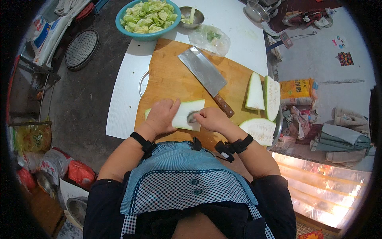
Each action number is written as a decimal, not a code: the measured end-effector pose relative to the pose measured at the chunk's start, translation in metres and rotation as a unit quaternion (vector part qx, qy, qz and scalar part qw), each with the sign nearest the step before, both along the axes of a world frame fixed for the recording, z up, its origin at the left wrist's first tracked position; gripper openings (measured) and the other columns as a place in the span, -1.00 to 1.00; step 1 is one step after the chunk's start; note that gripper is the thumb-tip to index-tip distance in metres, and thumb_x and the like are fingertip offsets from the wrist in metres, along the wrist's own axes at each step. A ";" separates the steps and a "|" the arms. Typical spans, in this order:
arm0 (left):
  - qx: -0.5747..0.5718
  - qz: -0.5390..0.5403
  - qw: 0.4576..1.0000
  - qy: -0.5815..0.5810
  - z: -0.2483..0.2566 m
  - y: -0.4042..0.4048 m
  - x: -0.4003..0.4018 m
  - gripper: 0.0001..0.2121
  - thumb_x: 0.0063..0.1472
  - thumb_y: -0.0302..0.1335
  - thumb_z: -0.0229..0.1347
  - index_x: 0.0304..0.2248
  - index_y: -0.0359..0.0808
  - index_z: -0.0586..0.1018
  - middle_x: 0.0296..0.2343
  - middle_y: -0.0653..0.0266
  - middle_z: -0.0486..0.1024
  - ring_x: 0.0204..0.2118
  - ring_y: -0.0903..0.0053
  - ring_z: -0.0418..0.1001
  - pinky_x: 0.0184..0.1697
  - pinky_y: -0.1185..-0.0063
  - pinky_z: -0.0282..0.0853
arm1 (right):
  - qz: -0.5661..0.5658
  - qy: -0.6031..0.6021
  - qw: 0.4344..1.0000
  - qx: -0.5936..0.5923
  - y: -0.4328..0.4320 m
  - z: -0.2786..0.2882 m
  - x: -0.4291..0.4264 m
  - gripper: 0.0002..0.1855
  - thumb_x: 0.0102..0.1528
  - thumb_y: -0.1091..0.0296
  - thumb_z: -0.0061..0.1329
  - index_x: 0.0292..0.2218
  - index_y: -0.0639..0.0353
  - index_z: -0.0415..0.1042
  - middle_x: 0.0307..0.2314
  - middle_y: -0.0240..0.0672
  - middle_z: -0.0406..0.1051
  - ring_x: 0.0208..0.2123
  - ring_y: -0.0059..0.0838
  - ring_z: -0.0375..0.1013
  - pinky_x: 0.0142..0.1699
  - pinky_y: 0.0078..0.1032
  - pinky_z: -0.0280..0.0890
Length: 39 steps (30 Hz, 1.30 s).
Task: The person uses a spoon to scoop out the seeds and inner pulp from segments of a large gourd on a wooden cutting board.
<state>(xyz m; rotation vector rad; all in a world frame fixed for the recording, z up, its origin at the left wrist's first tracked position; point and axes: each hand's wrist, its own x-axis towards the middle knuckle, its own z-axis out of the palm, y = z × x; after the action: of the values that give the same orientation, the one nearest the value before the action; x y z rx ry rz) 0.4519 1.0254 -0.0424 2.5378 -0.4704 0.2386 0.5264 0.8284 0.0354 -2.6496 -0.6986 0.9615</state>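
Observation:
On the wooden cutting board [170,74], a pale piece of winter melon with a green rind [188,119] lies flesh side up. My left hand [162,115] grips its left part, thumb and fingers spread across it. In my right hand [213,119] is a metal spoon [192,116], its bowl against the white flesh; my fingers hide the handle. Beyond the hands rests a cleaver [206,71] with a wooden handle, blade towards the far side. Further melon pieces stand at the right: a scraped-looking wedge [255,94], a seeded one [272,97] and another seeded one [258,130].
A turquoise basin of torn cabbage [118,18] stands at the far left of the white table [122,98]. Near it are a steel bowl [200,21] and a plastic bag with greens [210,38]. A metal basin rim [279,128] shows under the melon pieces at right.

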 end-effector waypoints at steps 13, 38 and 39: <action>-0.007 0.001 1.000 0.018 0.004 -0.001 0.001 -0.22 -0.37 -0.31 0.28 -0.06 -0.40 0.29 -0.41 0.12 0.33 -0.36 0.25 0.36 -0.33 0.42 0.30 | -0.038 0.023 0.999 -0.001 -0.017 0.011 -0.001 -0.54 0.05 -0.01 -0.26 -0.47 0.21 0.48 -0.51 0.02 0.42 -0.41 -0.01 0.42 -0.30 -0.17 0.28; -0.003 -0.008 1.000 0.029 0.007 0.000 0.011 -0.26 -0.34 -0.27 0.26 -0.10 -0.41 0.29 -0.45 0.07 0.35 -0.39 0.20 0.37 -0.35 0.38 0.32 | -0.063 -0.100 0.992 0.039 -0.044 -0.005 -0.006 -0.58 0.08 0.01 -0.18 -0.53 0.22 0.43 -0.62 -0.09 0.38 -0.52 -0.07 0.39 -0.44 -0.25 0.24; -0.007 -0.007 0.999 0.031 0.008 0.000 0.011 -0.26 -0.34 -0.27 0.26 -0.10 -0.41 0.30 -0.45 0.08 0.35 -0.39 0.20 0.37 -0.34 0.38 0.32 | -0.065 -0.105 0.991 0.057 -0.036 -0.015 -0.007 -0.57 0.08 0.01 -0.18 -0.53 0.22 0.43 -0.62 -0.09 0.38 -0.52 -0.07 0.39 -0.44 -0.25 0.24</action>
<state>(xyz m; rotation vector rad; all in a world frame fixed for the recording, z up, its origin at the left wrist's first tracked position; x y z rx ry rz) 0.4632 1.0250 -0.0347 2.5199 -0.4618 0.1562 0.5190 0.7921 0.0206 -2.6803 -0.5953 0.5972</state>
